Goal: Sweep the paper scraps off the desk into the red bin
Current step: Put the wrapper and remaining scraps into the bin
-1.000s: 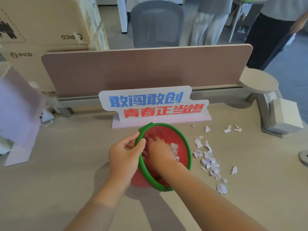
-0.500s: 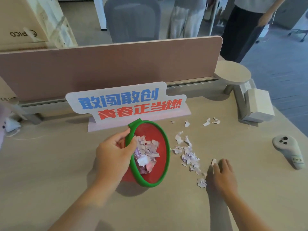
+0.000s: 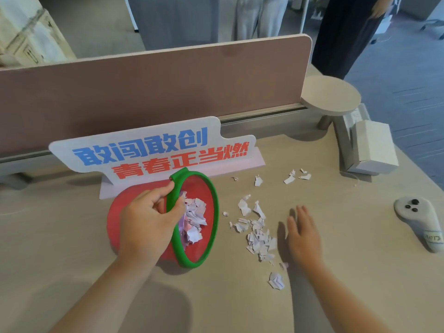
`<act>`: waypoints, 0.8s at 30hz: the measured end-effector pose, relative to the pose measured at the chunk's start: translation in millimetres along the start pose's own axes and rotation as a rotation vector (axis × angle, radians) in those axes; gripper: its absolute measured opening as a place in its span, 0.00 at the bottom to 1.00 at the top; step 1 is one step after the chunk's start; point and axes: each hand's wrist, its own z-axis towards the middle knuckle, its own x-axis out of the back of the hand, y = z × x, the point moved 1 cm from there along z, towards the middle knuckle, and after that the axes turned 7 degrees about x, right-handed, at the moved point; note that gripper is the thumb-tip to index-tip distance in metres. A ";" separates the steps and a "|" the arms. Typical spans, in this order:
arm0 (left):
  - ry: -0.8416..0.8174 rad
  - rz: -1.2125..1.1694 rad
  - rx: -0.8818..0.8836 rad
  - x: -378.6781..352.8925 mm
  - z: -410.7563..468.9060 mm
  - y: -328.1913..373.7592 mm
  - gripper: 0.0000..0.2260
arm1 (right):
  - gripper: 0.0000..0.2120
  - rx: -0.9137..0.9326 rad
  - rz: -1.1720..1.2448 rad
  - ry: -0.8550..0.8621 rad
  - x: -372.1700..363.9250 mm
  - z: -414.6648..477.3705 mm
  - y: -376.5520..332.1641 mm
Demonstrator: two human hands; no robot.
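Note:
The red bin [image 3: 114,219] with a green rim lies tilted on the desk, its mouth facing right, with torn paper inside. My left hand [image 3: 146,222] grips the green rim at its left side. A loose pile of white paper scraps [image 3: 258,235] lies on the desk just right of the bin. More scraps [image 3: 289,179] sit farther back, and one crumpled scrap [image 3: 276,281] lies nearer me. My right hand [image 3: 303,236] is flat and open on the desk, right beside the pile on its right side, holding nothing.
A white sign with blue and red characters [image 3: 153,152] stands right behind the bin. A pink divider panel [image 3: 168,85] closes the desk's far edge. A grey controller [image 3: 420,222] lies at the right, a white box [image 3: 373,146] at the back right. People stand beyond the divider.
My right hand came out of the bin and moved right, onto the desk beside the scrap pile. The left hand kept its grip on the rim. The view shifted to the right.

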 end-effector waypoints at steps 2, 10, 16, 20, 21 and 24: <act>0.000 0.008 0.003 -2.4 6.8 -1.5 0.13 | 0.21 -0.044 -0.007 0.077 7.4 32.6 2.2; 0.041 0.048 0.033 -14.1 33.3 -0.3 0.13 | 0.11 -0.043 -0.053 0.098 1.1 137.5 -4.4; 0.049 0.001 0.053 -12.7 44.6 -2.4 0.13 | 0.17 0.271 -0.019 -0.212 -47.4 122.5 -49.0; 0.038 -0.046 0.077 -10.4 44.8 -3.4 0.12 | 0.18 0.397 -0.080 -0.381 -77.4 108.0 -64.8; 0.035 -0.052 0.078 -9.7 44.2 -3.7 0.12 | 0.18 0.433 -0.114 -0.396 -82.9 107.0 -67.8; 0.045 -0.060 0.079 -8.0 42.6 -3.8 0.12 | 0.17 0.495 -0.193 -0.337 -95.4 109.6 -78.9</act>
